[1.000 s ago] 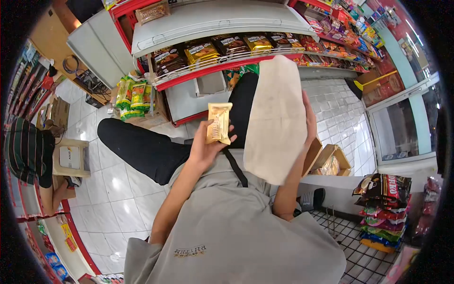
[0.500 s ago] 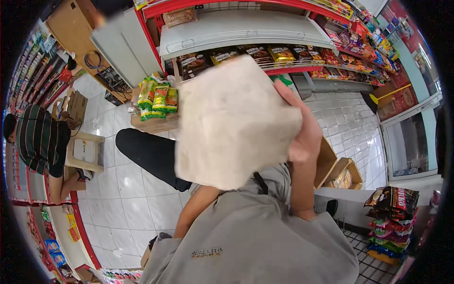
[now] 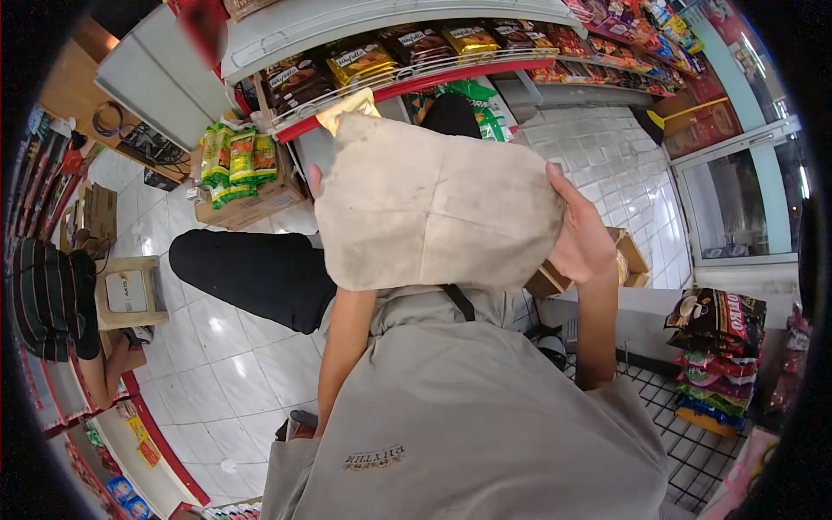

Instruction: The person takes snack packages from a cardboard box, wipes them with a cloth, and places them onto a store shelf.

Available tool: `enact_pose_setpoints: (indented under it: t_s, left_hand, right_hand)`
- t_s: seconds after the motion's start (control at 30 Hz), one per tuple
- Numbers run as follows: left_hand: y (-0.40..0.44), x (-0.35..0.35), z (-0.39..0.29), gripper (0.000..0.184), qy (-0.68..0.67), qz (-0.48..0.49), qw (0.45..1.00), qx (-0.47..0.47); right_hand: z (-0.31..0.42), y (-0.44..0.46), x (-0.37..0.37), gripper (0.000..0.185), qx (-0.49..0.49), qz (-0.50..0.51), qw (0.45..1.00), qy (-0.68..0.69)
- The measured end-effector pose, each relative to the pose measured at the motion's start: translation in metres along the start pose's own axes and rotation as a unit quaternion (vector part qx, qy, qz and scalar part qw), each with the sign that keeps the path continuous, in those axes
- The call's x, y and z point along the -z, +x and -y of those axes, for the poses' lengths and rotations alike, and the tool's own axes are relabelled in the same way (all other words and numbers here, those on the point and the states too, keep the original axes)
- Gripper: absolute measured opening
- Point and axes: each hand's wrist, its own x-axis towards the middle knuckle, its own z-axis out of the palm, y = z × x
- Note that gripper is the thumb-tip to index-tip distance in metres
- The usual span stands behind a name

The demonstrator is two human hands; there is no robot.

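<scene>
My right hand (image 3: 588, 241) pinches the cloth (image 3: 442, 208) by its edge, spread open. My left hand (image 3: 316, 180) is mostly hidden behind it, grasp unclear. The gold pack (image 3: 348, 110) pokes past the cloth's far left corner, nearer than the shelf (image 3: 407, 88). I judge this as cloth handling, calling for a steady edge grip.

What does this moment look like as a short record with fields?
left hand: behind the cloth, mostly hidden; grip unclear
right hand: holding the cloth's right edge
cloth: beige, creased, stained
gold packet: peeks above the cloth's upper left
shelf: wafer packs in a row
cardboard box: on floor, bearing green packets
other person: far left, striped shirt
</scene>
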Motion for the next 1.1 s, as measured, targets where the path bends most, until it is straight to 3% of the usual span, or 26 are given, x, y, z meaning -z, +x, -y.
enact_pose_setpoints:
  t_s: [0.2, 0.3, 0.47, 0.57, 0.6, 0.67, 0.7, 0.83, 0.93, 0.97, 1.03, 1.07, 1.1]
  left_hand:
    - [0.002, -0.020, -0.005, 0.074, 0.053, -0.075, 0.996, 0.011]
    - [-0.002, -0.009, -0.011, 0.067, 0.111, -0.161, 0.979, -0.057]
    - [-0.005, 0.016, -0.018, 0.067, 0.107, -0.057, 0.993, 0.010]
    - [0.000, -0.030, 0.036, 0.088, 0.393, -0.131, 0.885, -0.213]
    - [0.003, -0.044, 0.049, 0.088, 0.394, -0.128, 0.886, -0.210]
    - [0.006, -0.066, 0.069, 0.094, 0.549, 0.021, 0.801, -0.235]
    - [0.004, -0.072, 0.075, 0.094, 0.549, 0.023, 0.802, -0.234]
    - [0.000, -0.085, 0.082, 0.086, 0.554, 0.020, 0.810, -0.192]
    - [-0.003, -0.076, 0.080, 0.078, 0.628, -0.119, 0.741, -0.207]
    - [-0.006, -0.081, 0.079, 0.078, 0.627, -0.122, 0.741, -0.206]
    - [-0.011, -0.097, 0.072, 0.074, 0.410, -0.140, 0.873, -0.224]
    - [-0.012, -0.101, 0.066, 0.072, 0.292, -0.142, 0.918, -0.226]
    - [-0.014, -0.101, 0.053, 0.070, 0.263, -0.106, 0.929, -0.239]
  right_hand:
    - [-0.018, 0.008, 0.013, 0.056, 0.014, -0.023, 0.998, -0.055]
    - [-0.019, 0.008, 0.012, 0.056, 0.007, -0.021, 0.997, -0.068]
    - [-0.033, 0.011, -0.003, 0.058, 0.045, -0.016, 0.994, -0.103]
    - [-0.051, 0.018, -0.020, 0.059, 0.057, -0.002, 0.992, -0.110]
    - [-0.057, 0.019, -0.025, 0.060, 0.049, 0.015, 0.993, -0.102]
    - [-0.065, 0.018, -0.034, 0.060, 0.042, 0.031, 0.994, -0.096]
    - [-0.069, 0.015, -0.040, 0.060, 0.051, 0.028, 0.994, -0.094]
    - [-0.074, 0.017, -0.046, 0.058, 0.059, 0.011, 0.995, -0.083]
    - [-0.080, 0.023, -0.042, 0.056, 0.034, -0.023, 0.997, -0.062]
    - [-0.083, 0.022, -0.042, 0.055, 0.035, -0.019, 0.998, -0.042]
    - [-0.086, 0.024, -0.044, 0.053, 0.039, -0.007, 0.999, -0.003]
    - [-0.083, 0.027, -0.042, 0.053, 0.040, -0.004, 0.999, -0.003]
    - [-0.080, 0.031, -0.036, 0.052, 0.002, 0.048, 0.996, 0.078]
